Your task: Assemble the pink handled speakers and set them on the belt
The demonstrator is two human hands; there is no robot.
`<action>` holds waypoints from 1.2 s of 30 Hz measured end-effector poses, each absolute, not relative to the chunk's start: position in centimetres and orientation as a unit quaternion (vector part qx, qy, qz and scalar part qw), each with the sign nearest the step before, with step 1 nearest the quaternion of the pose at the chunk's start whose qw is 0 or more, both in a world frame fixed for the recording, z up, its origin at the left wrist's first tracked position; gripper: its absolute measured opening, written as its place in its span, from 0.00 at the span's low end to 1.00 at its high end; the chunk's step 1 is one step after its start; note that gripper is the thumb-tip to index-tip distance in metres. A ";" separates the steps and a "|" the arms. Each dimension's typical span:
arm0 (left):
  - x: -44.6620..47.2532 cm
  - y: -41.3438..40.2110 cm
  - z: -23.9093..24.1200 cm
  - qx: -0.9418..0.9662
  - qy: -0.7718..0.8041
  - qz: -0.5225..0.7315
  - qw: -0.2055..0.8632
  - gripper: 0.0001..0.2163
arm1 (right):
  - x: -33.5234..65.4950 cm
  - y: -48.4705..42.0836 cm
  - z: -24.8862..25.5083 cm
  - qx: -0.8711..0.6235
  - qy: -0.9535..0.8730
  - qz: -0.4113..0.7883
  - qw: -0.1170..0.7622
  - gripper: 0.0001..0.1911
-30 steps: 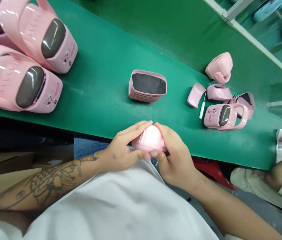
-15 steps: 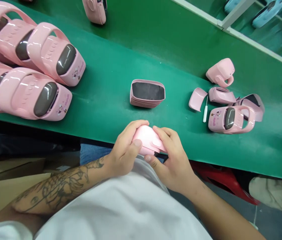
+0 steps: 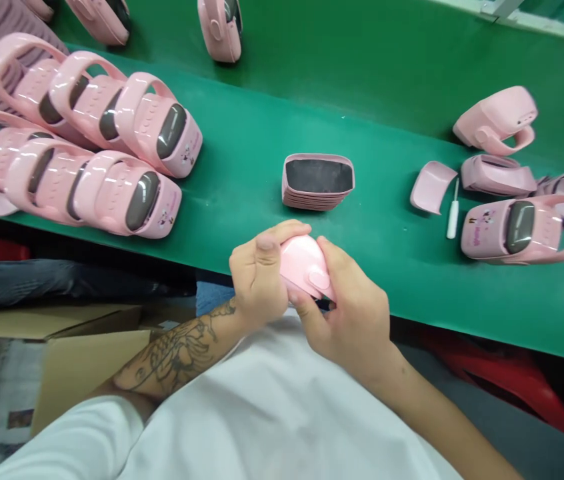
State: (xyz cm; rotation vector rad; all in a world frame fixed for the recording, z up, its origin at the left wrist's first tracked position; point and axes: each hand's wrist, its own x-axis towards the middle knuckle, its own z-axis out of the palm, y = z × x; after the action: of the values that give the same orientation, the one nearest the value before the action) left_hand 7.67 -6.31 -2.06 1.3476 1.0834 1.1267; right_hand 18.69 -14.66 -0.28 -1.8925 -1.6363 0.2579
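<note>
Both my hands hold one pink plastic shell (image 3: 305, 264) at the near edge of the green belt (image 3: 242, 180). My left hand (image 3: 258, 279) wraps its left side, thumb lying on top. My right hand (image 3: 349, 313) grips the right side, fingers pressed against it. Just beyond, a stack of pink frames with dark panels (image 3: 318, 181) sits on the belt.
Several finished pink handled units (image 3: 127, 190) lie in rows at the left. At the right are pink parts, a curved cover (image 3: 432, 187), a small white tool (image 3: 453, 212) and a finished unit (image 3: 527, 230). A cardboard box (image 3: 77, 353) stands below left.
The view has swung so that more of the left rows shows. My hands have turned the pink shell a little; my left thumb now rests higher on it.
</note>
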 end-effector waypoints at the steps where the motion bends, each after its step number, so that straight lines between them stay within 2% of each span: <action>1: 7.4 -6.0 -2.2 0.551 0.458 0.471 0.515 0.33 | 18.4 -14.3 -0.5 -0.714 -0.619 0.096 0.314 0.32; 4: 6.5 -5.3 -2.5 0.536 0.495 0.461 0.505 0.30 | 18.2 -13.2 -0.7 -0.706 -0.621 0.158 0.303 0.32; 9: 5.1 -5.2 -1.9 0.585 0.480 0.404 0.514 0.25 | 19.4 -12.1 1.4 -0.699 -0.600 0.315 0.229 0.31; 11: 4.6 -5.2 -1.8 0.623 0.439 0.367 0.534 0.23 | 19.9 -12.0 2.3 -0.701 -0.601 0.334 0.188 0.32; 15: 3.9 -5.1 -2.5 0.672 0.330 0.336 0.572 0.24 | 20.7 -12.4 2.9 -0.718 -0.606 0.316 0.134 0.41; 17: 3.9 -5.1 -3.2 0.659 0.291 0.338 0.606 0.24 | 21.1 -12.7 2.9 -0.717 -0.596 0.335 0.140 0.42; 20: 4.3 -5.4 -4.0 0.614 0.282 0.347 0.651 0.24 | 21.3 -13.2 3.2 -0.707 -0.584 0.365 0.157 0.35; 24: 5.3 -6.3 -3.9 0.646 0.314 0.358 0.597 0.23 | 20.7 -13.5 3.7 -0.712 -0.611 0.302 0.168 0.32; 29: 5.8 -6.9 -3.5 0.693 0.313 0.352 0.546 0.28 | 20.1 -13.8 3.0 -0.697 -0.568 0.363 0.247 0.31; 33: 6.2 -6.9 -4.3 0.695 0.250 0.418 0.528 0.33 | 20.0 -14.3 1.9 -0.703 -0.570 0.324 0.275 0.35; 36: 6.8 -7.2 -4.9 0.675 0.245 0.483 0.500 0.31 | 19.7 -14.5 1.5 -0.712 -0.576 0.293 0.275 0.35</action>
State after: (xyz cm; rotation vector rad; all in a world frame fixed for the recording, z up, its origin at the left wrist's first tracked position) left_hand 6.84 -7.17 -4.94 1.6334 0.5934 1.1678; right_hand 19.68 -14.54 1.54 -1.9137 -1.5483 0.7879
